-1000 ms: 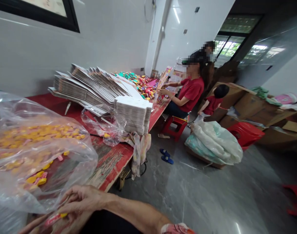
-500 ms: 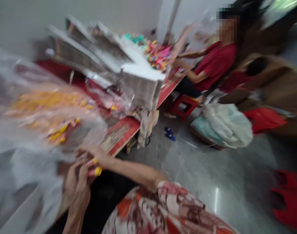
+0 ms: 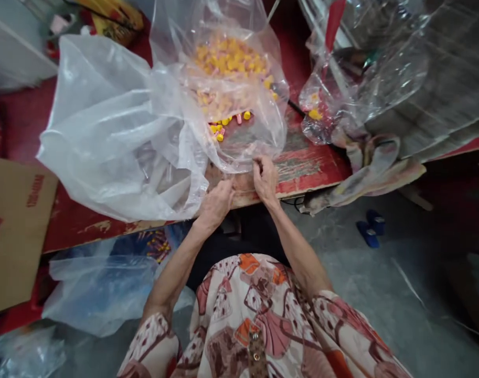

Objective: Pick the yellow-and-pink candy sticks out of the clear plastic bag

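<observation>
Pinching the near hem of the clear bag (image 3: 239,100) at the table (image 3: 302,168) edge, left hand (image 3: 215,202) and right hand (image 3: 265,181) lie close together; a hard tug would likely spill the yellow pieces (image 3: 227,58) floorward.

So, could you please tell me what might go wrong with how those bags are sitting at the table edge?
The clear plastic bag of small yellow and pink pieces has its mouth at the edge of the worn red table, where the left hand and right hand meet; loose pieces could spill to the grey floor. The bulky, crumpled translucent bag beside it overhangs the edge and might slide off.
</observation>
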{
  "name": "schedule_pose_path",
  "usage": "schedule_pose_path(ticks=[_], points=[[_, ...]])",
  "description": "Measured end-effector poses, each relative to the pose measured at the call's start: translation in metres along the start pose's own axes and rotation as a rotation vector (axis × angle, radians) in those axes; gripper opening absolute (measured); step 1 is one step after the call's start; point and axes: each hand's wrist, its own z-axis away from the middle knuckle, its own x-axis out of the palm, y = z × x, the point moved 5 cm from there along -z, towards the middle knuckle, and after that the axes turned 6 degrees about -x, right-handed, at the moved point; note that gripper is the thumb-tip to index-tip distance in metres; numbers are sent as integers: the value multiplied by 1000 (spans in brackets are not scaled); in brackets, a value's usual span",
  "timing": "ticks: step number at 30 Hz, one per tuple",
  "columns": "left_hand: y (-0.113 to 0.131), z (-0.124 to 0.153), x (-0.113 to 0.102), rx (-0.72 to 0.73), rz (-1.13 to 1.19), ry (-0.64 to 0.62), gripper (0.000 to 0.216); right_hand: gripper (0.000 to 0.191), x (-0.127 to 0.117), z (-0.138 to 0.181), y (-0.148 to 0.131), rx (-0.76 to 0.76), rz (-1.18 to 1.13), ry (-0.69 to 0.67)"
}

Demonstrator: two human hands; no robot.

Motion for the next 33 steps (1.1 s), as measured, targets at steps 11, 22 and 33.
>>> schedule_pose_path(ticks=[11, 22, 33], points=[[16, -4, 6, -26, -280, 69, 12, 34, -5, 1, -1, 27, 27, -10], [13, -1, 3, 23, 39, 27, 7, 41, -12, 1, -7, 80, 125, 13], [-82, 82, -30, -295, 1496, 163, 71, 34, -14, 2, -1, 82, 185, 17]])
